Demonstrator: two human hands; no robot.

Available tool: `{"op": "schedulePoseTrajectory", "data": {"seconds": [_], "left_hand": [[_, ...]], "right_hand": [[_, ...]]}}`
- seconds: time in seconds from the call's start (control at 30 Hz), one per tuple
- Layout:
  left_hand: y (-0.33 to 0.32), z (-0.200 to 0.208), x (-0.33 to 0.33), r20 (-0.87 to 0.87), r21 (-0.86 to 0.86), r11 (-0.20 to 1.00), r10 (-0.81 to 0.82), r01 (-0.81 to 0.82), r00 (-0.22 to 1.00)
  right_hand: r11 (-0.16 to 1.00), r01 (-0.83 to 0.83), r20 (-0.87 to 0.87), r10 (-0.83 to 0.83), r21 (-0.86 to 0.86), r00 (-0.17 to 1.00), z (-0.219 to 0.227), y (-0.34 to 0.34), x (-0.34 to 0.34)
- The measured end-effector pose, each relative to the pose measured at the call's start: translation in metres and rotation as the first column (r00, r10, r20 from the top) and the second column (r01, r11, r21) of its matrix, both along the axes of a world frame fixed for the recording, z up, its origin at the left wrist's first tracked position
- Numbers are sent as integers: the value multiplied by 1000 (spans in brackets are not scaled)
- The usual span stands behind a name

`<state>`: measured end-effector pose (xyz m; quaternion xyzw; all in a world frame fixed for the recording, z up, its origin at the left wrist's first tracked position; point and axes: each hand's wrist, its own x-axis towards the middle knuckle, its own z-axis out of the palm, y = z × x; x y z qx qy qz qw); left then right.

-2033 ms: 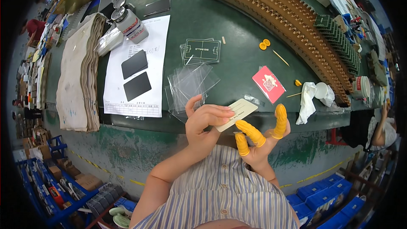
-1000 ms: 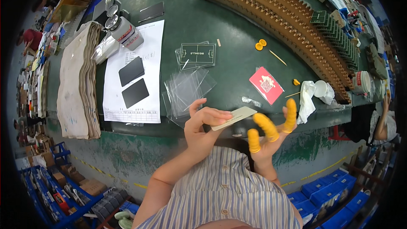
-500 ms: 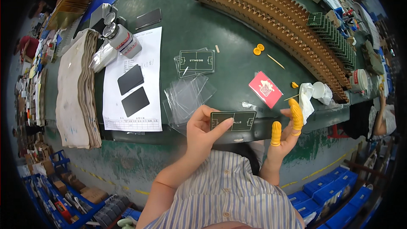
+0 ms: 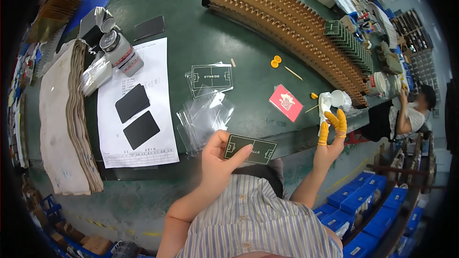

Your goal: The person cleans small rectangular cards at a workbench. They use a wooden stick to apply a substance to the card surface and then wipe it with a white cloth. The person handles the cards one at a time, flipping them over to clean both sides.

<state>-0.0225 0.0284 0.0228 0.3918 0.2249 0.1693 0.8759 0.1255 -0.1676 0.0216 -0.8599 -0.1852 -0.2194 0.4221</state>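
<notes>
My left hand [image 4: 216, 160] grips a dark green card [image 4: 258, 150] printed with pale sports-field lines, its thumb lying across the face. The card is tilted over the table's front edge. My right hand [image 4: 333, 136], with yellow finger cots on its thumb and fingertips, is raised at a crumpled white cloth [image 4: 325, 100]. Its fingers are apart and overlap the cloth; whether they touch it I cannot tell. Between the hands, farther in, lies a pink-red card [image 4: 286, 103] with a pale figure. A thin stick [image 4: 311, 108] is beside the cloth.
Clear plastic sheets [image 4: 205, 117] and a green card [image 4: 211, 77] lie left of centre. Black cards [image 4: 141, 130] rest on a paper sheet [image 4: 107, 148] beside a bottle [image 4: 122, 55]. Slotted brown racks [image 4: 282, 24] curve across the back. A person [image 4: 406, 114] sits at right.
My right hand has moved right, over to the white cloth. The card in my left hand has tilted, its right end lower. The whole view has shifted and turned slightly.
</notes>
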Motion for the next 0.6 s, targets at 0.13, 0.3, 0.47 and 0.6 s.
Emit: {"op": "schedulePoseTrajectory", "data": {"seconds": [0.13,0.3,0.47,0.6], "left_hand": [[11,-2,-8,83,116,991,60,-69,995],[28,-11,-18,212,494,851,83,-180,974],[44,-8,-31,255,613,750,111,-249,961],[53,-3,-39,279,677,670,150,-305,949]], "right_hand": [[1000,4,-44,-3,20,999,9,16,-9],[997,-79,6,79,-5,997,10,41,-18],[985,-171,14,171,11,985,13,65,-25],[975,-223,22,223,13,975,11,74,-26]]}}
